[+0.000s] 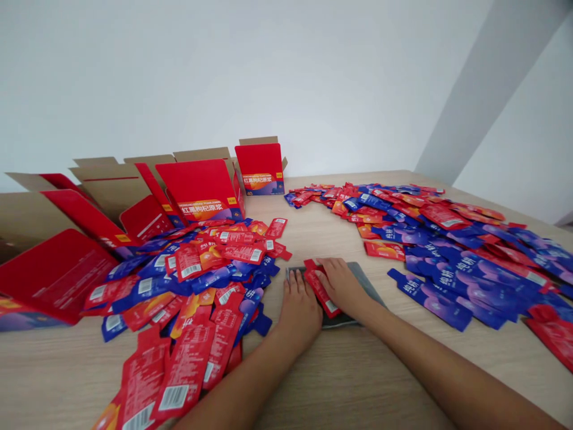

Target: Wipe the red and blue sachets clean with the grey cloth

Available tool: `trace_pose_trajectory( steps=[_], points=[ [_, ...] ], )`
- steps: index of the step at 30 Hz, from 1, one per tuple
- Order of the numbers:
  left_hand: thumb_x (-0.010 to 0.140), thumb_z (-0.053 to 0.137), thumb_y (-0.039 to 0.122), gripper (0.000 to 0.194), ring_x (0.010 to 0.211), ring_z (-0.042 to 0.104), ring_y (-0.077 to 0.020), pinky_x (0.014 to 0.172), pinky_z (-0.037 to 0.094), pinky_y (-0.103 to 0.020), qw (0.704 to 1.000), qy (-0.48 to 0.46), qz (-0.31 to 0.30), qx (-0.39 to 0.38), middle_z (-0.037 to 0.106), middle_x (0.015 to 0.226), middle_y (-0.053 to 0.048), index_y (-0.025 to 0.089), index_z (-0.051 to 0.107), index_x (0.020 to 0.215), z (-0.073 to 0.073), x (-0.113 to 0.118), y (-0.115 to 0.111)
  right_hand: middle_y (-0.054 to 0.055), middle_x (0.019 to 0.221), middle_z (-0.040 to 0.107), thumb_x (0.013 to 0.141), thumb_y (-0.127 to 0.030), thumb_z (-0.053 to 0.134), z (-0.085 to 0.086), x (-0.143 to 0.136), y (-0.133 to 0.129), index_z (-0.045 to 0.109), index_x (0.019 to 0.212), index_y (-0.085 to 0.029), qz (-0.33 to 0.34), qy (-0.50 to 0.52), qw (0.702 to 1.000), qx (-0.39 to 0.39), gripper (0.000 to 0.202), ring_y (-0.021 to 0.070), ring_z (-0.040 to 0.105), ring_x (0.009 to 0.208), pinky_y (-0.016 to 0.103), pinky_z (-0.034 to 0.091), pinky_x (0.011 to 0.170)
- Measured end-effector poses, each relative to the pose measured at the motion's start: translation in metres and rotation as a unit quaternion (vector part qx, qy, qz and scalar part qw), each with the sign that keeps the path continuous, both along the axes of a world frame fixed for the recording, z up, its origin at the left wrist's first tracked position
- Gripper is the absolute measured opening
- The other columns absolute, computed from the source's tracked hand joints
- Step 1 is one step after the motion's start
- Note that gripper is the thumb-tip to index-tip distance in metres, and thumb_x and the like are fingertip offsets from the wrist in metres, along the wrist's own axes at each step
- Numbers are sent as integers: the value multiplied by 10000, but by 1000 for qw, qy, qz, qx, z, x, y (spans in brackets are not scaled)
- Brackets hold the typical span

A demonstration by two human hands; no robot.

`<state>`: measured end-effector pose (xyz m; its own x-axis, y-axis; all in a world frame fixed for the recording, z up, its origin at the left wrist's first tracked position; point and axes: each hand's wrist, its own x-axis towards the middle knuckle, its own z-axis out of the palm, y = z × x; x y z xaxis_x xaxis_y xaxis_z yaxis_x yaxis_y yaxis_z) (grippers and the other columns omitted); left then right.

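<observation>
A red sachet with a white barcode label near its lower end lies slantwise on a folded dark grey cloth. My left hand rests flat on the cloth's left side, fingers stretched forward, beside the sachet. My right hand is over the sachet's upper right part, its fingers bent and holding it against the cloth. The fingertips partly hide the sachet's printing. Both forearms reach in from the bottom of the view.
To the left is a heap of red and blue sachets, its near end close to my left forearm. A wider pile of sachets spreads over the right side. Several open red cartons stand along the back left, near the wall.
</observation>
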<state>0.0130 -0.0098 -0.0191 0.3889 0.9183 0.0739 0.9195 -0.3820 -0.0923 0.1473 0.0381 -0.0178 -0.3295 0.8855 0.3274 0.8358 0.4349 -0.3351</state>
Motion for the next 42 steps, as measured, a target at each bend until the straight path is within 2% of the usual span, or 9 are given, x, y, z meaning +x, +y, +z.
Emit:
trace_pose_trajectory(
  steps=[3, 11, 17, 21, 24, 28, 34, 37, 42],
  points=[
    [860, 378, 248, 547, 1306, 317, -383, 1030, 280, -516, 1000, 4, -5, 6, 366, 1376, -296, -26, 402, 1332, -1, -1, -1, 160, 1231, 556, 926, -246, 333, -12, -7, -7, 521, 1238, -107, -13, -57, 998, 36, 391, 242, 455, 1160, 399, 364, 972],
    [842, 400, 233, 544, 1304, 323, -383, 1034, 278, -510, 1000, 0, 11, 15, 360, 1378, -303, -42, 426, 1311, -6, 0, 0, 130, 1292, 532, 937, -260, 352, -5, -10, -9, 496, 1290, -166, -28, -137, 990, 27, 393, 258, 445, 1179, 407, 375, 940],
    [846, 386, 243, 537, 1309, 320, -374, 1014, 295, -527, 999, -14, 12, 28, 358, 1385, -288, -27, 435, 1308, -10, -2, 1, 163, 1283, 521, 936, -282, 345, -4, 25, -5, 490, 1293, -146, -66, -199, 976, 56, 409, 281, 472, 1095, 418, 415, 861],
    [859, 384, 243, 537, 1300, 328, -387, 1011, 308, -514, 1000, -7, 12, 20, 361, 1369, -310, -63, 430, 1297, -8, -1, 1, 179, 1259, 521, 912, -176, 342, 0, 52, -5, 489, 1289, -126, -106, -262, 957, 60, 408, 284, 471, 1099, 404, 428, 873],
    [863, 388, 243, 534, 1295, 334, -394, 1006, 313, -522, 1000, -8, 9, 17, 364, 1360, -322, -70, 432, 1293, -6, 0, 1, 186, 1270, 503, 872, -104, 352, 9, 56, -7, 486, 1285, -139, -132, -264, 953, 62, 435, 293, 468, 1110, 408, 447, 862],
    [859, 392, 227, 522, 1295, 339, -386, 998, 314, -534, 999, -18, 11, 28, 364, 1361, -322, -54, 434, 1297, -5, 0, -1, 200, 1308, 464, 837, -104, 401, 31, 39, -10, 481, 1278, -129, -139, -230, 961, 62, 449, 317, 439, 1153, 445, 439, 889],
    [856, 396, 242, 536, 1295, 328, -403, 996, 318, -539, 1000, -12, 8, 17, 367, 1360, -322, -58, 431, 1299, -4, 1, 0, 146, 1304, 468, 857, -137, 327, 67, 10, -11, 439, 1317, -153, -41, -80, 991, 99, 473, 251, 434, 1187, 427, 414, 959],
    [863, 373, 236, 534, 1296, 320, -409, 999, 313, -538, 1000, -3, 6, 15, 366, 1363, -318, -63, 423, 1303, -4, 1, 0, 128, 1265, 509, 820, -60, 317, 58, 6, -9, 492, 1272, -142, -1, -82, 992, 94, 491, 230, 440, 1170, 393, 408, 965],
    [859, 375, 227, 527, 1285, 344, -402, 999, 319, -520, 1000, -7, 14, 26, 376, 1357, -316, -60, 433, 1298, -6, 1, 0, 148, 1241, 543, 807, -64, 390, 13, -3, -6, 534, 1230, -115, -15, -142, 989, 34, 450, 250, 446, 1154, 395, 398, 958]
  ],
)
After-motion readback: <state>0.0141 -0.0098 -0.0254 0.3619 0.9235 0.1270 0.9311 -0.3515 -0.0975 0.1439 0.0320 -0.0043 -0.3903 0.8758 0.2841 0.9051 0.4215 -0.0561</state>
